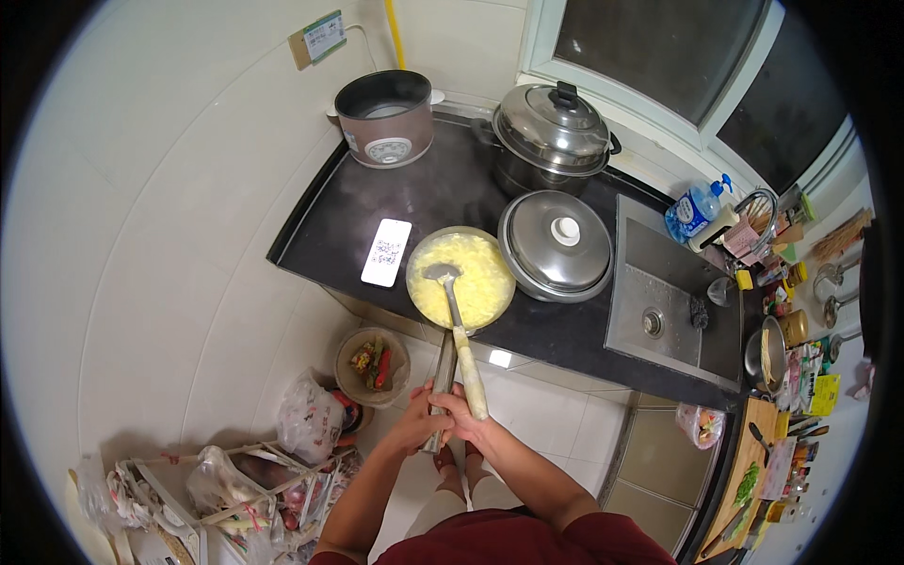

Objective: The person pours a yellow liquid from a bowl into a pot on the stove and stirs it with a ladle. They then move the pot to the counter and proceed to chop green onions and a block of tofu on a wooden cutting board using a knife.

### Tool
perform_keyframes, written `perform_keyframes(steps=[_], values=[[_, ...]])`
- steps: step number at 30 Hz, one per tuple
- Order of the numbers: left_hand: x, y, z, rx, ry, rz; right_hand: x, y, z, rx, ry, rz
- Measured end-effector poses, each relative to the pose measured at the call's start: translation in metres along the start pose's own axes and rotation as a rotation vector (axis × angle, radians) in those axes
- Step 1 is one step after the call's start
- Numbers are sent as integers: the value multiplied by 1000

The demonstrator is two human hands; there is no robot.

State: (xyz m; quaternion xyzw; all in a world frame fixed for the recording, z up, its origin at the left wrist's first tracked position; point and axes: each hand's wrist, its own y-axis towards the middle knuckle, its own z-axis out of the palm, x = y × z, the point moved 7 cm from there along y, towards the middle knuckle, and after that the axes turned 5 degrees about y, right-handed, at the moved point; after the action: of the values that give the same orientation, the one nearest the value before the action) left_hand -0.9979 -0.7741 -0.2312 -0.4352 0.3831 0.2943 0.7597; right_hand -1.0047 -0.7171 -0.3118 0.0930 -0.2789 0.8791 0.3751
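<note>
A round frying pan (509, 299) sits at the counter's front edge, filled with pale yellow, egg-like food (471, 250). Its long metal handle (444, 363) points toward me. My left hand (414, 426) is closed around the lower part of that handle. Right beside it, my right hand (457, 412) also closes on the handle, thumb laid across it. A spatula (465, 363) rests in the pan, its metal head in the food. The spatula's pale handle slants down over my right hand, near the wrist; whether any finger touches it is hidden.
A white phone (386, 252) lies left of the pan, a lidded pot (556, 247) right. Behind stand a rice cooker (386, 121) and a tall steamer pot (553, 132). The sink (650, 292) is farther right. Below the counter are a waste bin (372, 365) and a cluttered rack (245, 504).
</note>
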Motion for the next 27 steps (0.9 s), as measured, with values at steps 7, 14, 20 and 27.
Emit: perform_keyframes(steps=[7, 14, 20, 27], values=[[-3, 21, -7, -83, -12, -28, 12, 20, -17, -14, -34, 58], [-1, 43, -24, -204, 72, 45, 40, 24, -1, -9, -13, 22], [18, 76, -54, -154, 200, 12, 57, 44, 1, -25, 32, 28], [-34, 63, -47, 53, -271, -253, 77, 59, 16, -11, 81, 29]])
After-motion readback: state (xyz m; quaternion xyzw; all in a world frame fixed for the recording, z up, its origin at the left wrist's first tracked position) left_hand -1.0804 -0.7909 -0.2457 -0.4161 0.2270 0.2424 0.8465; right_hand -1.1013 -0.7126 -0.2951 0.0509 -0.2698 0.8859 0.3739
